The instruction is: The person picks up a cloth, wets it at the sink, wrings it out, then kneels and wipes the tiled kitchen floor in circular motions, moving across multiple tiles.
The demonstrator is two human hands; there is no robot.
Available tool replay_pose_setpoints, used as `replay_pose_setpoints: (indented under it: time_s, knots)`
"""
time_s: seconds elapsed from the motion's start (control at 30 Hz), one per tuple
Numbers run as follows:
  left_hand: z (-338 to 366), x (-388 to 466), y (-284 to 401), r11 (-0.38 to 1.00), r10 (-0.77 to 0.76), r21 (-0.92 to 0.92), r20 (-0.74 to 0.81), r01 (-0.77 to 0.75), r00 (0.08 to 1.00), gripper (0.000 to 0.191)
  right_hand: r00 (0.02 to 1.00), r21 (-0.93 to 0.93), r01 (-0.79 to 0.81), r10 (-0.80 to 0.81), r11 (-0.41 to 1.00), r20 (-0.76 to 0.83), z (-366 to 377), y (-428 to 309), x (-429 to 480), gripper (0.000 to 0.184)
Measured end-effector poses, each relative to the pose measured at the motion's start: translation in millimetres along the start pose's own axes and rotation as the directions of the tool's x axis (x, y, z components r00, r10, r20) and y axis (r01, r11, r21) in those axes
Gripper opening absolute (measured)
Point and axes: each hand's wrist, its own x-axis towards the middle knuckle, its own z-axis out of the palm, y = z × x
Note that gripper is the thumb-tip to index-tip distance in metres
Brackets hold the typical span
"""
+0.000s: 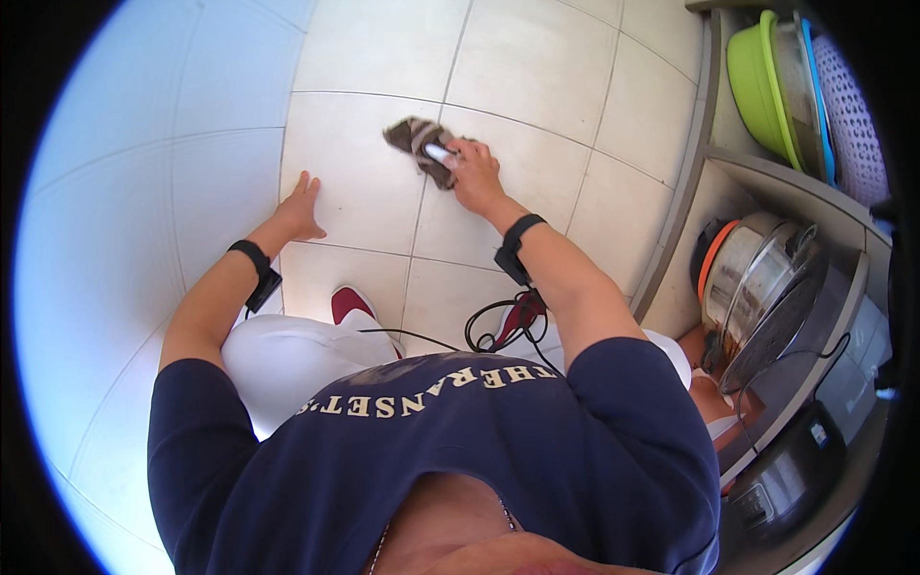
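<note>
Ahead of me my right hand (474, 172) is closed on a brown and beige patterned cloth (418, 138), which lies bunched on the tiled floor (359, 158). A small white object (438, 154) shows between the fingers and the cloth; what it is I cannot tell. My left hand (300, 210) is empty, its fingers apart, at the foot of the tiled wall on the left; whether it touches wall or floor is unclear. Both wrists wear black bands, and a black cable (478, 323) loops below the right one.
Along the right stand open shelves with a green basin (762, 93), a perforated lilac basket (852, 122) and stacked metal pots (747, 273). A black appliance (783, 474) is at the lower right. My red shoes (351, 303) rest on the floor close to my knees.
</note>
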Motion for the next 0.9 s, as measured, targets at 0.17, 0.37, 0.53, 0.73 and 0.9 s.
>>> replay_pose_setpoints:
  time_s: [0.17,0.37,0.53,0.73,0.9]
  knots:
    - [-1,6,3,0.998,0.015,0.063,-0.006,-0.014,1.000,0.121,0.964,0.555,-0.120,0.230,0.823,-0.132,-13,99,-2,0.019]
    - [1,6,4,0.998,0.056,0.013,-0.042,-0.055,0.998,0.117,0.555,-0.083,-0.742,0.541,0.665,-0.632,-133,264,-118,0.039]
    - [-1,-2,11,1.000,-0.018,0.020,-0.013,0.019,1.000,0.118,0.359,-0.191,-0.930,0.888,0.314,-0.288,-85,242,-154,0.046]
    - [-2,13,18,0.995,-0.027,0.096,-0.015,0.028,1.000,0.121,0.729,0.132,-0.586,0.591,0.799,-0.345,9,122,-106,0.034]
    - [0,14,11,0.989,-0.057,0.138,0.024,0.053,0.998,0.126,0.984,0.108,-0.164,0.170,0.981,-0.050,2,3,-89,0.037]
